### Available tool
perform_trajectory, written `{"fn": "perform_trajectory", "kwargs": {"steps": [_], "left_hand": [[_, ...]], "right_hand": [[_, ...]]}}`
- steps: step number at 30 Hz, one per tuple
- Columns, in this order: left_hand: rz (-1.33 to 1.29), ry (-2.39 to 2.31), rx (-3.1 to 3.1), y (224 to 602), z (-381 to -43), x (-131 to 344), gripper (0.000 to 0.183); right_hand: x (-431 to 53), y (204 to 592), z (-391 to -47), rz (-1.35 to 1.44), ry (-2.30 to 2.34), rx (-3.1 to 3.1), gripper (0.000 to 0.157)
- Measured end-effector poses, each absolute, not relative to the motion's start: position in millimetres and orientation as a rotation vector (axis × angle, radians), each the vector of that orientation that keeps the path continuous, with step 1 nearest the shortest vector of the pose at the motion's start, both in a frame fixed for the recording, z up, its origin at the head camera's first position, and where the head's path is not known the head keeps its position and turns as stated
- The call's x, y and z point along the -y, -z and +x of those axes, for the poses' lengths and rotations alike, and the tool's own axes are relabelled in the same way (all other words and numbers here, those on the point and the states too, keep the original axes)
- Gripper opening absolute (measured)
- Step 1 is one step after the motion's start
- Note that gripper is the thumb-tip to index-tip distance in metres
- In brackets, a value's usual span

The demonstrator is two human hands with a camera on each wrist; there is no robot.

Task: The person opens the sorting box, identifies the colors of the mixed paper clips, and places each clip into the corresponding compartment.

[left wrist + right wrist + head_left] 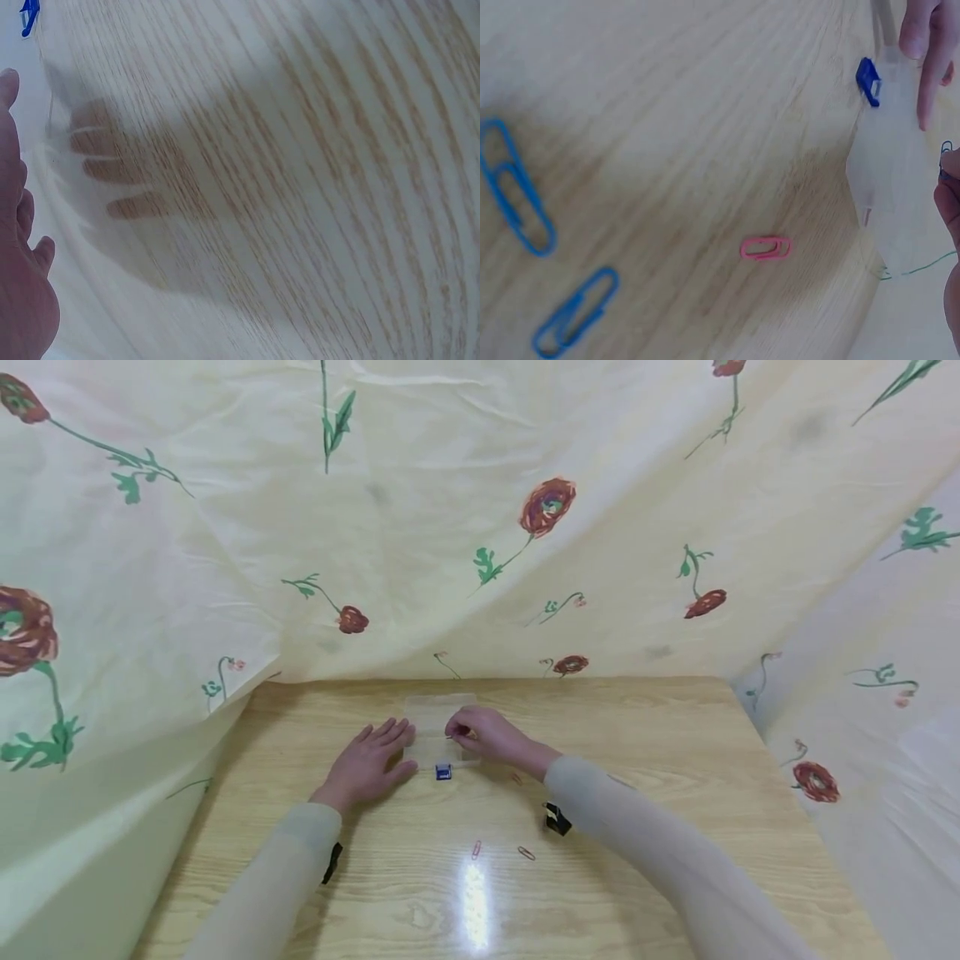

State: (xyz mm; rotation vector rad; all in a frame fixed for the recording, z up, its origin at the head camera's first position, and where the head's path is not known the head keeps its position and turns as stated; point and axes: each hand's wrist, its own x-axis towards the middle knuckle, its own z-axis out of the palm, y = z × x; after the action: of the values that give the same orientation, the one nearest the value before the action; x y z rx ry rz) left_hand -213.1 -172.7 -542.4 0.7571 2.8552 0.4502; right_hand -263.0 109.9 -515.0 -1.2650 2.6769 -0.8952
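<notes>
A translucent plastic case (438,710) with a blue latch (443,772) on its near edge lies toward the back of the table. My left hand (371,764) rests at the case's left side, fingers extended and the tips at its edge. Over the case's right part, my right hand (491,735) pinches a small blue paper clip (946,147) between thumb and fingers. Part of that clip is hidden by the fingertips. In the left wrist view, the left hand (26,247) shows only at the frame's edge, beside its shadow.
Loose paper clips lie on the wooden table: a pink one (765,247) and two blue ones (576,311) in the right wrist view. Nearer the body are a pink clip (476,850) and a reddish clip (527,853). A flowered cloth (420,568) hangs behind and at both sides.
</notes>
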Motion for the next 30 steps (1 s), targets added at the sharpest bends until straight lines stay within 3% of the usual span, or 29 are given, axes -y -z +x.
{"fn": "perform_trajectory", "kwargs": {"steps": [8,15,22,30], "left_hand": [[0.765,-0.454,-2.849,541,-211,169,0.071],[0.761,-0.464,-2.856,539,-212,171,0.071],[0.775,-0.44,-2.857,540,-212,172,0.071],[0.788,-0.447,-2.857,539,-213,173,0.071]], "right_hand": [[-108,524,-274,-1.308,0.796,-2.693,0.01],[-111,526,-272,-1.223,0.841,-2.652,0.018],[-129,520,-249,-1.066,0.956,-2.573,0.026],[-153,518,-217,-1.123,0.942,-2.431,0.034]]}}
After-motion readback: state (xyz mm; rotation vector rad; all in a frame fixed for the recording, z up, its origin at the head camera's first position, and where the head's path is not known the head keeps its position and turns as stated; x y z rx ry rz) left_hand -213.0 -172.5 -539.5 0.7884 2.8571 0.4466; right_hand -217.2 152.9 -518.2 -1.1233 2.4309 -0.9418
